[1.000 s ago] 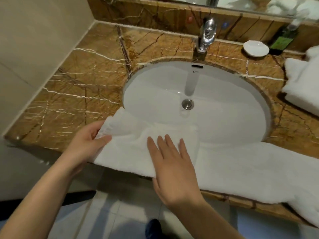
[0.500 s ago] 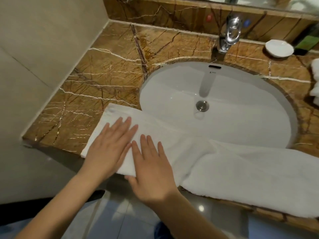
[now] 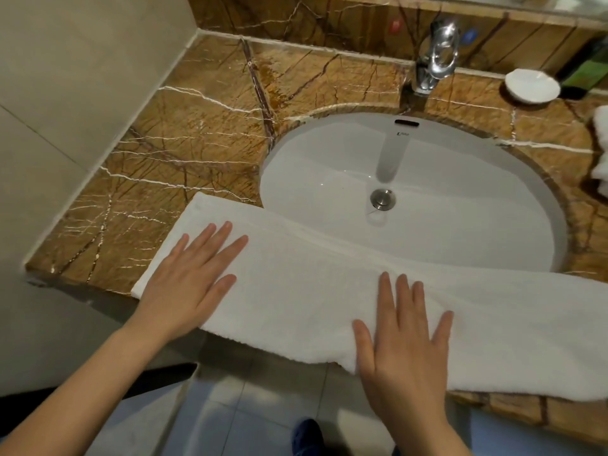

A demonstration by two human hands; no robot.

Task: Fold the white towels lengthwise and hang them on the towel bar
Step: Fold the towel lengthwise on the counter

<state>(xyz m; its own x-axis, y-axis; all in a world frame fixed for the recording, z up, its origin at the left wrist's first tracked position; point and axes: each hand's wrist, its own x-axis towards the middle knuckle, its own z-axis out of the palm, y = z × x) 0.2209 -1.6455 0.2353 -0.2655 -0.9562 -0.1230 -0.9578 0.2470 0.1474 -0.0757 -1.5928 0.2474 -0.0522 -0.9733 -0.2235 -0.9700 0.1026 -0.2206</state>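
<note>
Your hands are no longer sitting side by side at the left end of the towel, as they were half a second ago. Your right hand has slid rightward along the near edge, so the two hands are now lying well apart. Your left hand is staying at the left end, where a second ago it was pinching the cloth. Now it is lying flat, fingers straight and slightly spread, gripping nothing. Your right hand is likewise pressing palm-down with straight, fanned fingers, its heel hanging just past the near edge of the tabletop. The bunching seen a second ago is gone from the left part.

The towel is lying as a long folded band along the near edge of the brown marble tabletop, running from the left of the sink off to the right of the view.

The towel's far edge is overlapping the near rim of the sink and dipping a little into the bowl. A metal drain plug is sitting at the bottom of the bowl, in line with the chrome tap at the far side. A small white dish is sitting far right of the tap; you cannot tell what it is holding. More white towelling is showing at the right edge.
</note>
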